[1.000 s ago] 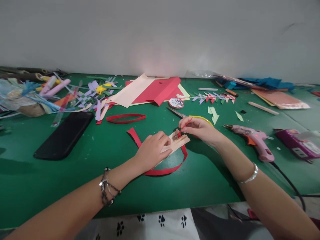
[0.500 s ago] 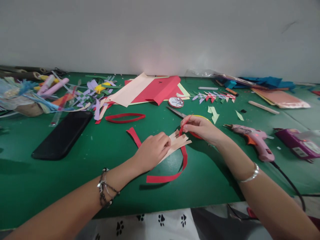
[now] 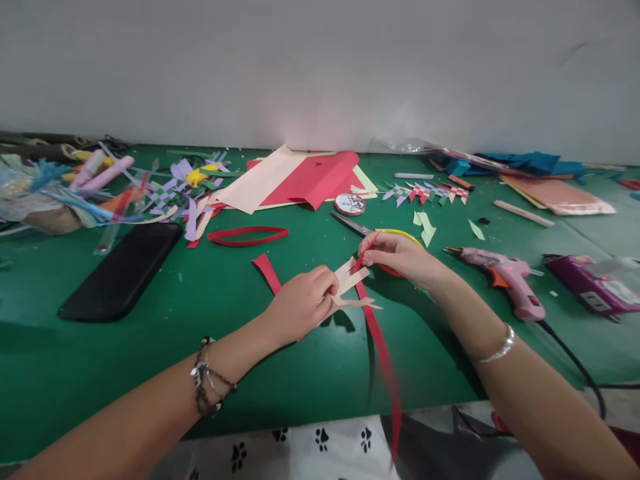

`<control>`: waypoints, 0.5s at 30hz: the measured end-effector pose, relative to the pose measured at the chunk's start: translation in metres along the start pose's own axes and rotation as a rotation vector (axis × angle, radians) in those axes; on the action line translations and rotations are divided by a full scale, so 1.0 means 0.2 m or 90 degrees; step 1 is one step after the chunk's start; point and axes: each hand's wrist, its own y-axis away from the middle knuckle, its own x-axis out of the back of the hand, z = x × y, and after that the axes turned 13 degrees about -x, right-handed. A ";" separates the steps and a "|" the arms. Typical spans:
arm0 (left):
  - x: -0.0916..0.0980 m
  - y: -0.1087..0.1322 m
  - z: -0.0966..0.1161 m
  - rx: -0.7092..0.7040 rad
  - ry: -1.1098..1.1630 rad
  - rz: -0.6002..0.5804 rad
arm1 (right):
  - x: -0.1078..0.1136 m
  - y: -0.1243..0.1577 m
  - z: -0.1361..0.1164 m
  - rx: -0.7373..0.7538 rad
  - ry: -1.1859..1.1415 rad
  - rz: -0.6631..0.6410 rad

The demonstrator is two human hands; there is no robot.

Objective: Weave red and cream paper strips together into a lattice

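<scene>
My left hand point(image 3: 305, 300) is closed on a bundle of cream paper strips point(image 3: 353, 283), whose free ends fan out to the right. Pinched in the fingers of my right hand point(image 3: 395, 257) is the end of a red paper strip point(image 3: 383, 340). This strip passes among the cream ones, and its long tail hangs past the table's front edge. Another red piece point(image 3: 267, 272) sticks out behind my left hand; whether it joins the same strip is hidden. Scissors point(image 3: 351, 225) with yellow and red handles lie just behind my right hand, partly covered by it.
A red paper loop point(image 3: 248, 235) and a black phone point(image 3: 123, 270) lie to the left. On the right are a pink glue gun point(image 3: 500, 277) with its cord and a purple device point(image 3: 593, 283). Paper sheets point(image 3: 300, 177), a round tin point(image 3: 350, 204) and woven paper pieces point(image 3: 425, 193) lie further back.
The red strip's tail, curled on the table before, has swung right and down over the front edge. The cream strips have spread apart, one bending downward. Both hands keep their grip nearly in place.
</scene>
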 end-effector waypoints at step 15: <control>0.00 0.00 0.00 0.018 0.022 0.001 | 0.00 0.00 0.00 -0.017 -0.012 -0.041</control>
